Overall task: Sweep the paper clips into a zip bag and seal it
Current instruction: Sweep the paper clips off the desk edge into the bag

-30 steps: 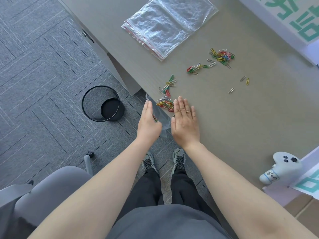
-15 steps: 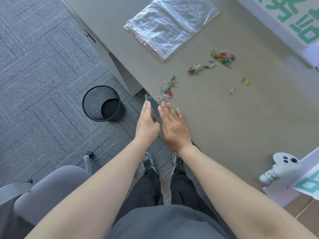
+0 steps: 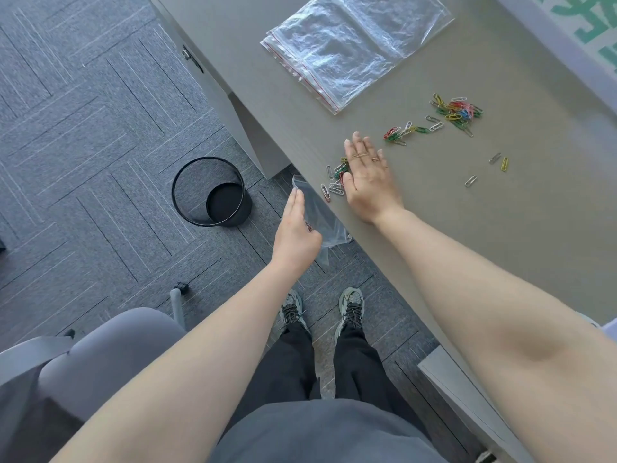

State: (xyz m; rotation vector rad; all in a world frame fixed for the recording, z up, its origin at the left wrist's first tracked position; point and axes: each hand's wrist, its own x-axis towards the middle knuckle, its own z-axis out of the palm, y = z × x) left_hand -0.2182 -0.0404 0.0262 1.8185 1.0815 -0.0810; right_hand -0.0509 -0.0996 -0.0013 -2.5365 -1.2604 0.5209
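My left hand [image 3: 295, 233] holds a clear zip bag [image 3: 320, 217] open just below the grey desk's [image 3: 500, 245] front edge; a few clips show inside it. My right hand [image 3: 369, 177] lies flat on the desk with fingers spread, right beside a small cluster of coloured paper clips [image 3: 335, 182] near the edge. A second group of paper clips [image 3: 405, 131] lies beyond my fingertips. A larger pile of clips [image 3: 457, 111] sits farther right. Three stray clips [image 3: 494, 167] lie apart.
A stack of spare zip bags [image 3: 350, 45] lies at the desk's far side. A black mesh waste bin [image 3: 213, 192] stands on the carpet left of the bag. A grey chair [image 3: 110, 349] is at my lower left. My shoes [image 3: 320, 309] are under the desk edge.
My right hand has moved forward from the desk edge to the clips farther up the desk. The cluster it covered before is gone from the edge. The left hand keeps the bag in place.
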